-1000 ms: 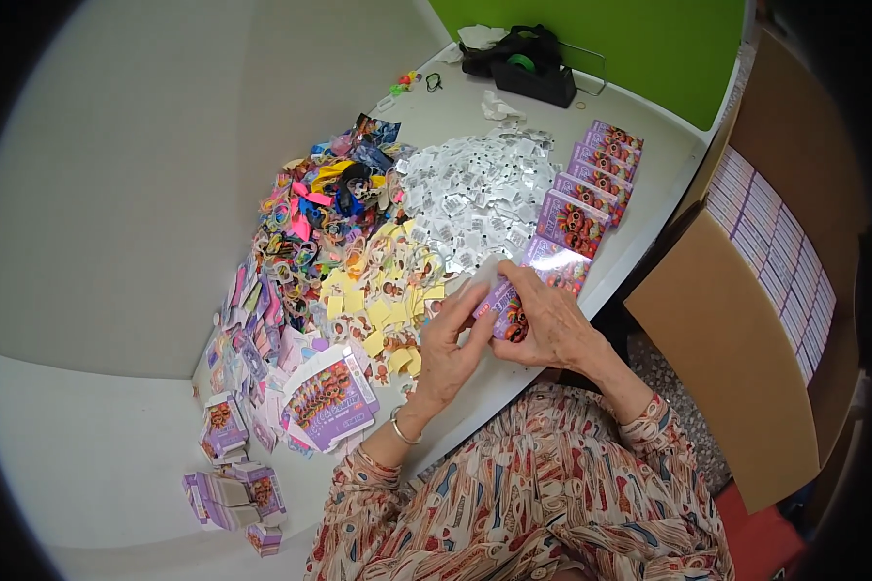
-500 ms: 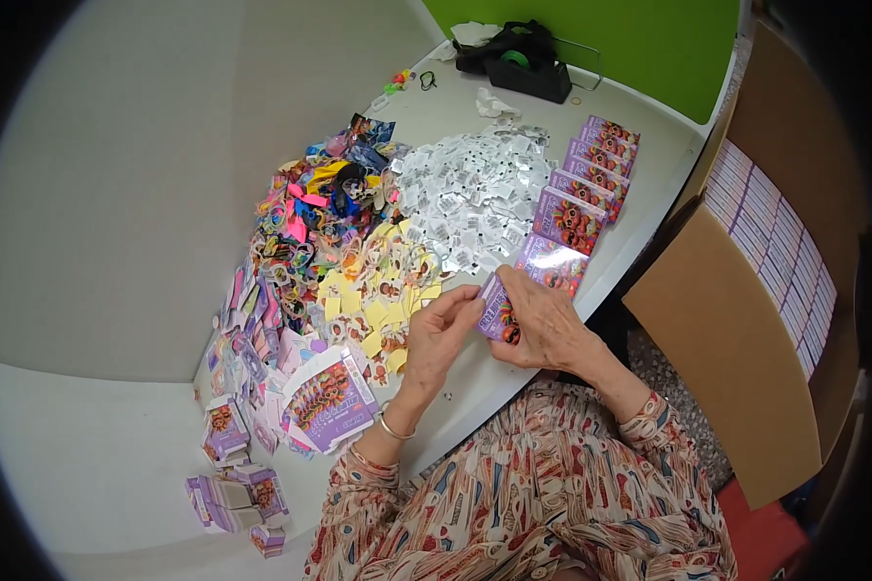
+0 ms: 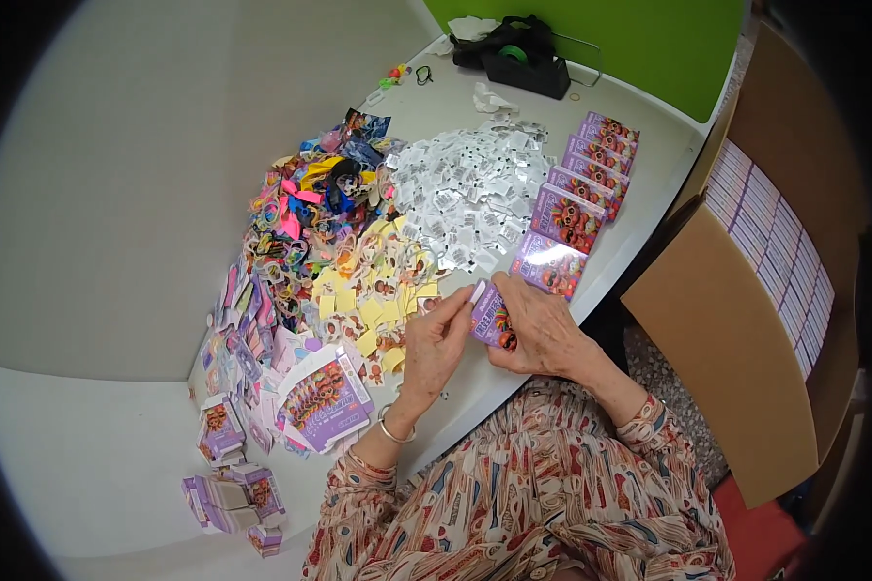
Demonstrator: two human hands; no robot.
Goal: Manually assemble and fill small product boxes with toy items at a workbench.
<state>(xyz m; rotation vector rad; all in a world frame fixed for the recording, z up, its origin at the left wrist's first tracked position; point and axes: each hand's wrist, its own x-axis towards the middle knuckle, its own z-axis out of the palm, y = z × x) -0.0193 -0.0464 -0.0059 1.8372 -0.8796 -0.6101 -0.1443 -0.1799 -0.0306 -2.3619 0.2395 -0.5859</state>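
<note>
A small purple printed box [image 3: 490, 318] is held over the near edge of the table. My right hand [image 3: 545, 329] is closed around its right side, fingers wrapped over it. The thumb and forefinger of my left hand [image 3: 436, 349] are pinched together at the box's upper left end, by a pale narrow flap. Just beyond my right hand begins a row of finished-looking purple boxes [image 3: 570, 215], overlapping one another along the table's right side. To the left of my left hand lies a fanned stack of flat purple cartons [image 3: 331, 402].
Heaps cover the table: small clear packets [image 3: 470, 189], yellow cards [image 3: 378, 300], and colourful bagged trinkets [image 3: 305, 208]. Folded purple cartons [image 3: 233, 499] sit at lower left. A black tape dispenser [image 3: 528, 73] stands at the back. An open cardboard carton [image 3: 722, 353] holds packed boxes at right.
The held box has shifted slightly left and turned, so a pale flap now shows at its upper end. Both hands keep their hold with small finger movements.
</note>
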